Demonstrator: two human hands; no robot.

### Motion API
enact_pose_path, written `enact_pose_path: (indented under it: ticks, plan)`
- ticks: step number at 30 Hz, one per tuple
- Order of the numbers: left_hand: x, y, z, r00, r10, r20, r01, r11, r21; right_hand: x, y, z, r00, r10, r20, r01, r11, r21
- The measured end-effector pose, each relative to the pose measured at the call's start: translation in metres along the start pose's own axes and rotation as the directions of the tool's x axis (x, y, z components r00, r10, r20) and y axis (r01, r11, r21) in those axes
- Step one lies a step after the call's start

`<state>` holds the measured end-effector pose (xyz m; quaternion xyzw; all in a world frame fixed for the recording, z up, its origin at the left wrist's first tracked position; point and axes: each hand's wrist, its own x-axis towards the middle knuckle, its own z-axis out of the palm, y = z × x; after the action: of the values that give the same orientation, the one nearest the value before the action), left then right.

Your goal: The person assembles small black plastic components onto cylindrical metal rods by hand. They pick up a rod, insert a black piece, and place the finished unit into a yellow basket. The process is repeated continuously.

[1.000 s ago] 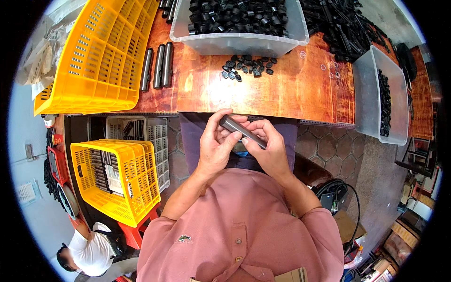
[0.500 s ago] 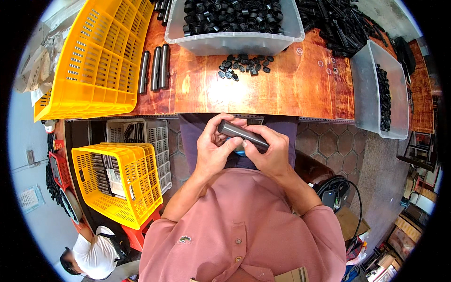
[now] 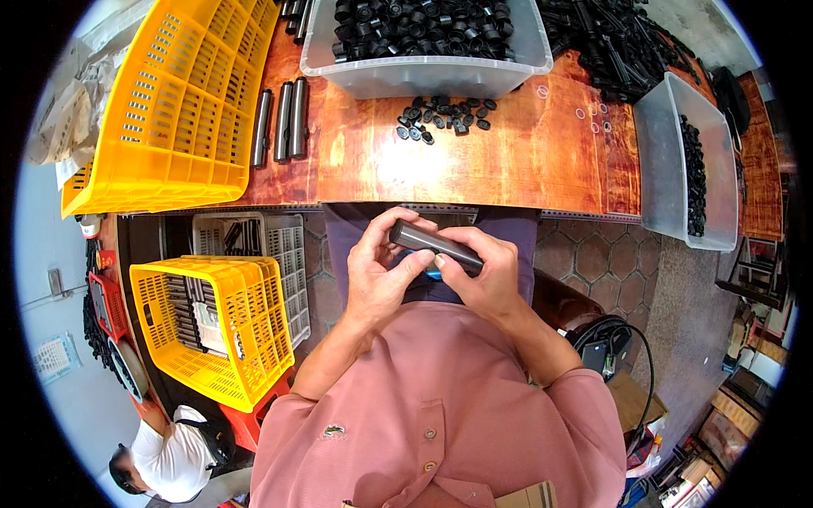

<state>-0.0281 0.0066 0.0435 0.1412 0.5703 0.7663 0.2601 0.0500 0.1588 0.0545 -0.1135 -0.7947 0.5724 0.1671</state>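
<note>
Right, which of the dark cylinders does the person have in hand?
The dark cylinder slanting between the left hand and right hand. The three others beside the upper yellow crate lie on the wooden table, touched by neither hand.

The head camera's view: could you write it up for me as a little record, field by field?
Left hand: holds the left end of a smooth dark-grey cylinder
Right hand: holds its right end
Cylinder tilt: left end higher in the picture
Work surface: glossy reddish-brown wooden table
Table, left: yellow plastic crate; three dark metallic cylinders beside it
Table, middle: translucent plastic bin of black round parts; small black pieces in front
Nearby: person in white shirt, lower left
</note>
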Motion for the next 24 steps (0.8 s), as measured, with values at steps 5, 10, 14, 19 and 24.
enact_pose_path:
  ticks: [5,10,14,19,24]
  plan:
    - [-0.001,-0.003,0.003,0.998,-0.008,-0.062,0.010,1.000,0.027,-0.003,0.008,0.008,0.999,0.053,0.001,-0.053,0.998,0.031]
    - [-0.001,-0.006,0.006,0.995,-0.001,-0.097,0.016,0.989,0.149,-0.007,0.017,0.013,0.992,0.123,-0.010,-0.121,0.988,0.097]
    - [0.001,-0.012,0.005,0.997,-0.012,-0.078,0.024,0.986,0.166,-0.011,0.023,0.016,0.992,0.115,-0.048,-0.111,0.991,0.077]
    - [0.012,-0.011,0.000,0.996,-0.079,-0.051,0.085,0.988,0.129,-0.004,0.028,0.017,0.961,0.274,0.022,-0.273,0.942,0.195]
    - [0.013,-0.011,0.000,0.999,-0.043,-0.008,0.044,0.986,0.163,-0.002,0.028,0.007,0.961,0.270,0.064,-0.278,0.942,0.187]
